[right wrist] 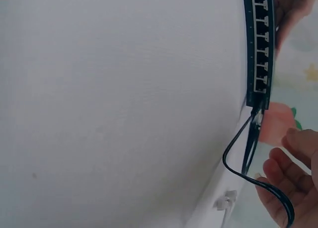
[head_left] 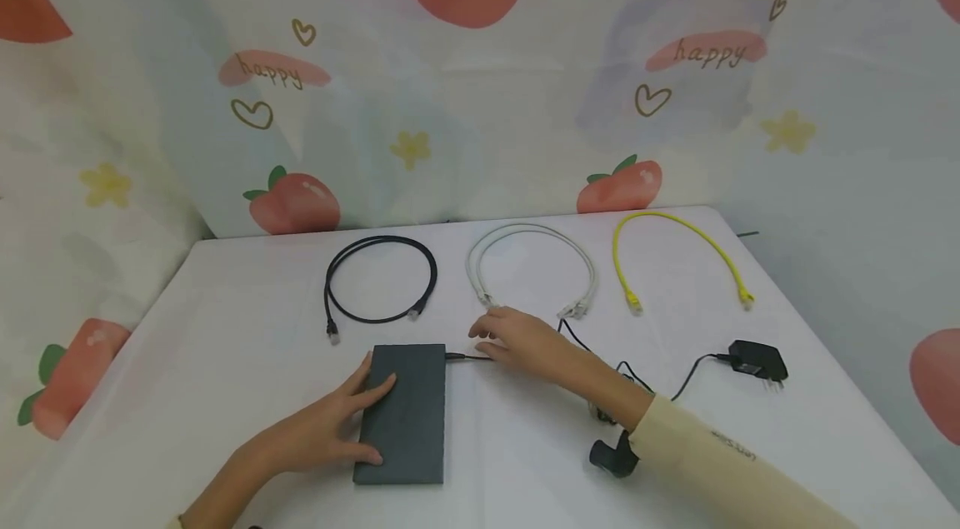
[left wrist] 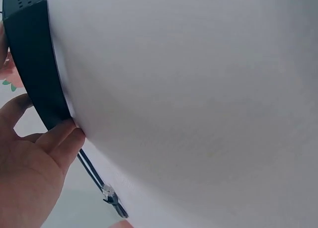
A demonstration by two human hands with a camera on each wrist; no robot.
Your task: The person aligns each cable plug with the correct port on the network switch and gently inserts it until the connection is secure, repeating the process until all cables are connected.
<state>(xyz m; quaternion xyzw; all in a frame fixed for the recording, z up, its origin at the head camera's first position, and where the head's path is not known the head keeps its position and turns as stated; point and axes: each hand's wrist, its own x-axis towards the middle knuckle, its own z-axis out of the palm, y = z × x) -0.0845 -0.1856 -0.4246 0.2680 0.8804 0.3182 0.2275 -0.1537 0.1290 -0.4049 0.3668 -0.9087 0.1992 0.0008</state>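
Observation:
A dark grey network switch (head_left: pixel 408 416) lies on the white table, its row of ports (right wrist: pixel 261 49) facing right in the right wrist view. My left hand (head_left: pixel 330 421) rests on its left side, with thumb and a finger on the top and other fingers (left wrist: pixel 62 138) along the side wall. A thin black power cord (head_left: pixel 468 357) is plugged in at the switch's far right corner. Over the cord hovers my right hand (head_left: pixel 528 341), fingers loosely bent. In the right wrist view the cord passes in front of that hand (right wrist: pixel 295 178), and I see no grip on it.
Beyond the hands lie a coiled black network cable (head_left: pixel 381 239), a grey-white one (head_left: pixel 536 227) and a yellow one (head_left: pixel 675 218). The cord runs right to a black power adapter (head_left: pixel 757 361). A black rounded object (head_left: pixel 615 458) sits beside the right sleeve. A patterned cloth hangs behind.

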